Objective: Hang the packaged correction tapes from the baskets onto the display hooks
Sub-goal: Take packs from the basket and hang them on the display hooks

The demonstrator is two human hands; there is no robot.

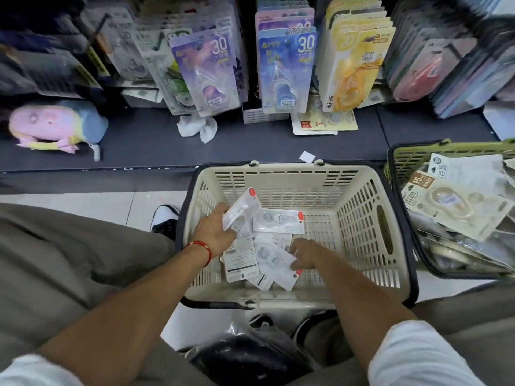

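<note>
Packaged correction tapes: loose heap on floor of cream basket. Left hand inside the basket, fingers clamped round a few upright packs. Right hand beside it, fingers curled onto one pack of the heap. Green basket to the right, also holding packs. Display hooks beyond, stocked.

White carded correction tapes loose in cream basket
</note>
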